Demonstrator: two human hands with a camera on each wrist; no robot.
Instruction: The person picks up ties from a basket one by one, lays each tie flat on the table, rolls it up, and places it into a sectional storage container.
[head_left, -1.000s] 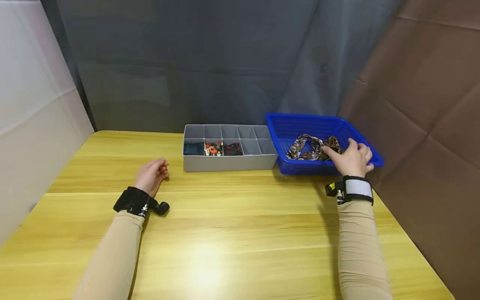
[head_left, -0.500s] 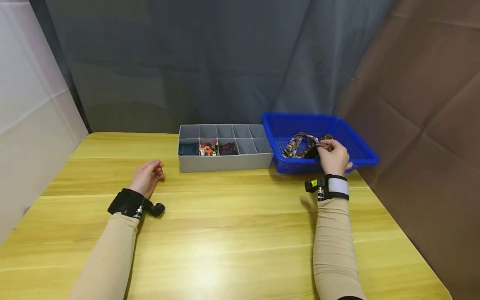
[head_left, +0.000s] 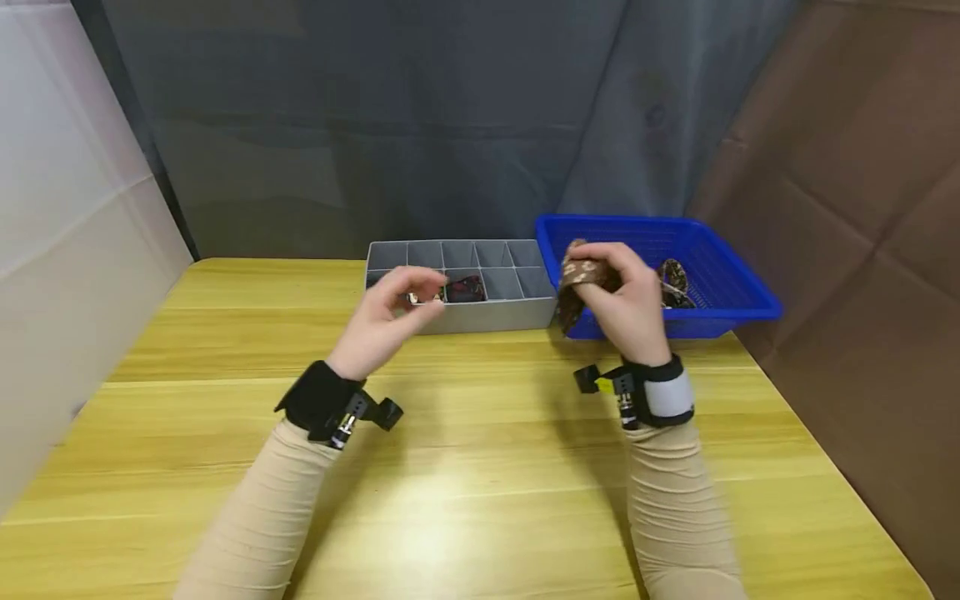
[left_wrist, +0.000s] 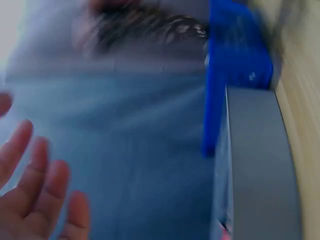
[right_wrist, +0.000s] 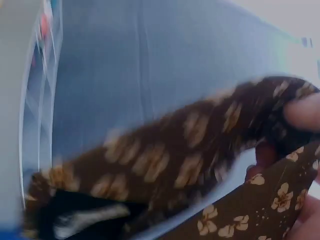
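Observation:
My right hand [head_left: 626, 300] is lifted in front of the blue basket [head_left: 742, 310] and grips a brown cloth strip with tan flowers [head_left: 579, 275]. In the right wrist view the strip [right_wrist: 165, 160] hangs away from my fingertips [right_wrist: 302, 112]. My left hand [head_left: 393, 312] hovers above the table before the grey divided organizer [head_left: 487, 317], with its fingers loosely spread and holding nothing. The left wrist view shows those fingers [left_wrist: 35, 200] blurred, with the organizer wall [left_wrist: 260, 165] and basket [left_wrist: 235, 60] beyond.
Another patterned cloth [head_left: 673, 282] lies in the basket. A dark red folded cloth [head_left: 465, 289] sits in one front compartment of the organizer. The yellow wooden table [head_left: 465, 467] is bordered by a grey curtain behind, a white panel left and a brown panel right.
My right hand has lifted the brown floral strip out of the basket and moved it left. My left hand has risen from the table and moved right, toward the organizer.

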